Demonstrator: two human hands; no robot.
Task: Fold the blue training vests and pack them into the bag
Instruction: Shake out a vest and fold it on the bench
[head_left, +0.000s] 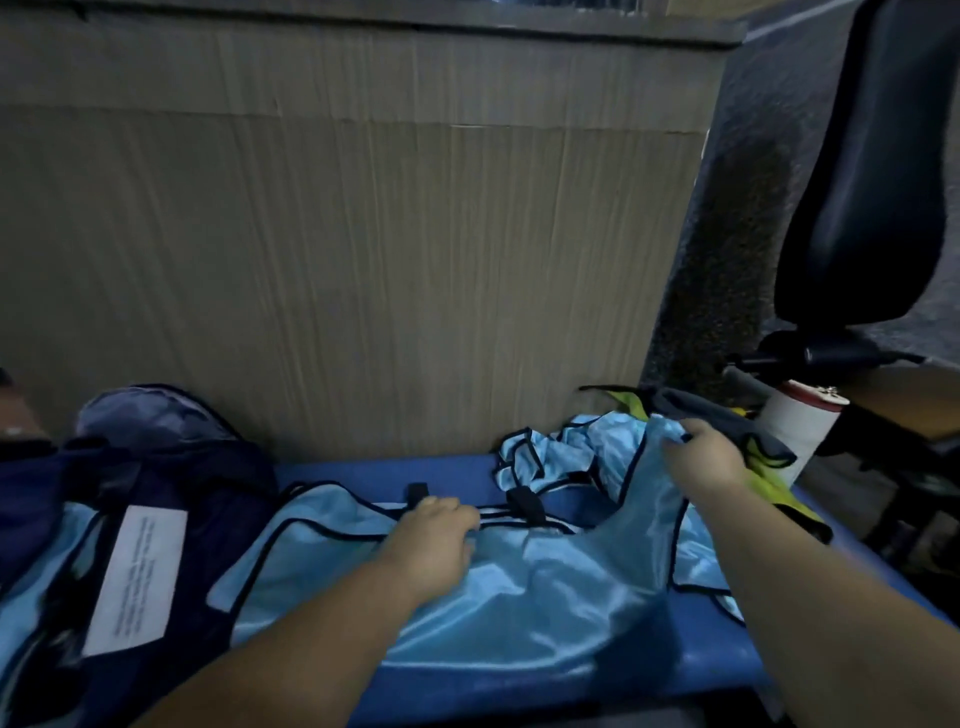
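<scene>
While my left hand (434, 527) lies on the blue vest (519, 597), fingers curled over its dark-trimmed far edge, my right hand (704, 460) grips the vest's right side and holds that part lifted off the blue surface (717, 654). Most of the vest lies spread flat in front of me. Just beyond it, against the cardboard (363, 234), sits a crumpled heap of vests (550, 452). I see the dark navy bag (171, 467) at the left, touching the vest's left edge, with a white label (135, 577) on it. Yellow-green cloth (774, 488) lies under my right forearm, near a white spool (795, 426) and a black chair (872, 156).
</scene>
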